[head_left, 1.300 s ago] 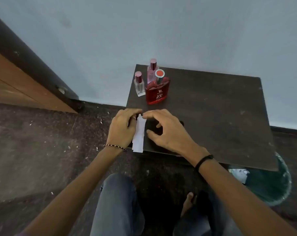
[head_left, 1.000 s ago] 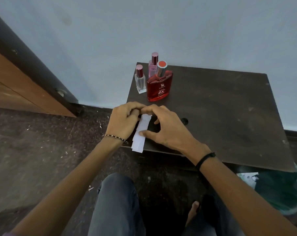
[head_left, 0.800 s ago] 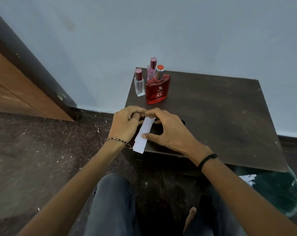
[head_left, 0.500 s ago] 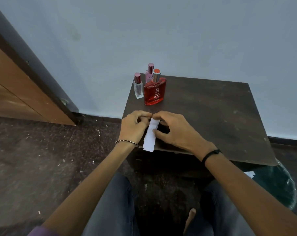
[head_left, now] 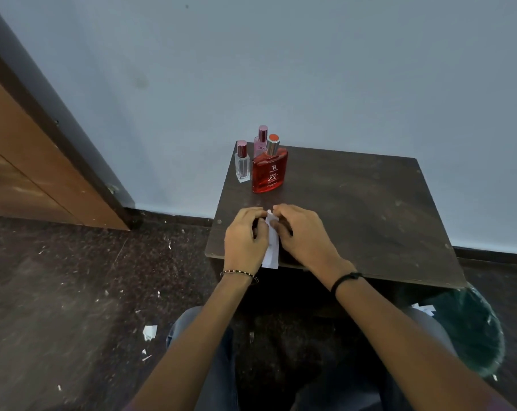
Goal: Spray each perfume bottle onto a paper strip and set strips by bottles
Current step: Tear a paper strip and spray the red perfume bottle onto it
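Three perfume bottles stand at the far left corner of the dark table [head_left: 370, 209]: a flat red bottle [head_left: 269, 173], a small clear bottle [head_left: 242, 166] left of it, and a pink bottle [head_left: 260, 143] behind. Near the table's front edge my left hand [head_left: 243, 241] and my right hand [head_left: 300, 235] both pinch a white paper strip [head_left: 272, 247] at its top end. The strip hangs down between them past the table edge. Its upper part is hidden by my fingers.
A green waste bin [head_left: 470, 330] with paper in it stands under the table's right front corner. A wooden door [head_left: 28, 161] is at the left. Paper scraps [head_left: 149, 332] lie on the dark floor. My knees are below the table.
My hands stayed together on the strip and shifted slightly right along the table's front edge. The strip turned from slanted to nearly vertical. The view tilted upward.
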Available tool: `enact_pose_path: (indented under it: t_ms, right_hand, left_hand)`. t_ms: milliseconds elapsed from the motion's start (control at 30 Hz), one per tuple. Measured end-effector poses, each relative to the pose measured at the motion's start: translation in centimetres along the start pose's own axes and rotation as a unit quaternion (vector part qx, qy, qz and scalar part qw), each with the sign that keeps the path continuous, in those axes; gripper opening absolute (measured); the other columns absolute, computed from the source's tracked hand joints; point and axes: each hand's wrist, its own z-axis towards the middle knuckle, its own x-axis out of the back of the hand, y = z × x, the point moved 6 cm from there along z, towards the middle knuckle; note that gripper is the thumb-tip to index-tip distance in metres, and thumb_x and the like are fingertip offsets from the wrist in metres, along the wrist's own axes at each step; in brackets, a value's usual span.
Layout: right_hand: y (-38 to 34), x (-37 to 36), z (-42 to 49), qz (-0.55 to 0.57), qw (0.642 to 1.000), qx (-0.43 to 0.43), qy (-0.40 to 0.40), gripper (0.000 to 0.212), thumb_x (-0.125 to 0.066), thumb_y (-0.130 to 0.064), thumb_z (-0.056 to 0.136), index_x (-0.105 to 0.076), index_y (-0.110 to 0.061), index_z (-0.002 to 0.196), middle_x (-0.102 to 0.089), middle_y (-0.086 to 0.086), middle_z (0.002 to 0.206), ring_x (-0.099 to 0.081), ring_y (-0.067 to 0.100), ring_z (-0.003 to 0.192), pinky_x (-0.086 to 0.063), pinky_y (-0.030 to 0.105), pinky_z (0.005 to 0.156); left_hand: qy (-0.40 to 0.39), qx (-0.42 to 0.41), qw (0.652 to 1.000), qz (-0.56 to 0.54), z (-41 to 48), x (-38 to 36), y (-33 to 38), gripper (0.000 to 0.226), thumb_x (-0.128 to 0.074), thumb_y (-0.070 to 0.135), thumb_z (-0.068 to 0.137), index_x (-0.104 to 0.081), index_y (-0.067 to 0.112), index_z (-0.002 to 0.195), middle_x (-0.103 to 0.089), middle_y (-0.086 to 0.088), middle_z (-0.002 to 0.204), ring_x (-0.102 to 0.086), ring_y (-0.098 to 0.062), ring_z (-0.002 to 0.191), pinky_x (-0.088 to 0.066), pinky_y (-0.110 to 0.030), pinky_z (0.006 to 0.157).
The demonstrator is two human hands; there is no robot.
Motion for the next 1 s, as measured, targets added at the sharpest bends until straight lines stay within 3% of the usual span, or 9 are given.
enact_pose_path:
  t_ms: [167,300,433,700,900,1000]
  right_hand:
    - [0.2,0.2,0.1,0.005,1.0,-0.013,0.011,0.007,-0.062,-0.012,0.095,-0.065,-0.006,0.093,-0.073,0.008,0.095,-0.069,0.027,0.089,-0.056,0.048,0.078]
    - [0.3,0.5,0.0,0.018,1.0,-0.005,0.019,0.017,-0.061,-0.021,0.098,-0.065,-0.008,0.089,-0.072,0.004,0.085,-0.067,0.022,0.077,-0.055,0.045,0.072]
    - [0.4,0.6,0.1,0.021,1.0,0.003,0.012,0.015,-0.062,-0.02,0.097,-0.063,-0.009,0.088,-0.075,0.006,0.091,-0.07,0.027,0.086,-0.055,0.045,0.074]
    - [0.8,0.6,0.7,0.022,1.0,0.0,0.004,0.012,-0.065,-0.019,0.094,-0.064,-0.01,0.087,-0.077,0.004,0.094,-0.072,0.027,0.089,-0.056,0.044,0.077]
    - [1.2,0.8,1.3,0.019,0.999,-0.037,-0.015,0.017,-0.066,-0.028,0.096,-0.067,-0.013,0.087,-0.078,0.001,0.094,-0.071,0.021,0.084,-0.053,0.034,0.078]
    - [1.5,0.7,1.5,0.041,0.997,-0.061,-0.022,0.017,-0.068,-0.029,0.094,-0.068,-0.014,0.086,-0.079,0.004,0.091,-0.074,0.02,0.083,-0.058,0.04,0.08]
  left_hand:
    - [-0.005,-0.005,1.0,-0.017,-0.3,-0.3,-0.1,0.019,-0.071,0.015,0.089,-0.069,0.012,0.108,-0.065,0.001,0.111,-0.062,-0.005,0.093,-0.055,-0.017,0.084]
    - [0.012,-0.01,1.0,-0.021,-0.3,-0.2,0.2,0.01,-0.072,0.008,0.087,-0.066,0.009,0.094,-0.062,-0.003,0.105,-0.064,-0.011,0.093,-0.057,-0.018,0.082]
    - [0.001,-0.001,1.0,-0.012,-0.3,-0.1,0.0,0.007,-0.074,0.003,0.084,-0.069,0.006,0.088,-0.064,-0.003,0.105,-0.065,-0.006,0.089,-0.055,-0.011,0.082]
    - [0.003,0.02,1.0,-0.023,-0.2,-0.1,-0.8,0.006,-0.074,0.003,0.084,-0.071,0.006,0.089,-0.066,-0.001,0.104,-0.07,-0.012,0.089,-0.061,-0.026,0.08]
    - [0.003,0.009,1.0,-0.022,-0.1,-0.2,-0.9,0.003,-0.073,0.002,0.086,-0.072,0.0,0.087,-0.068,-0.005,0.106,-0.07,-0.012,0.086,-0.059,-0.018,0.078]
    - [0.006,0.009,1.0,-0.027,0.0,-0.2,-0.8,0.003,-0.072,0.0,0.087,-0.072,-0.003,0.088,-0.068,-0.007,0.107,-0.067,-0.008,0.084,-0.055,-0.01,0.077]
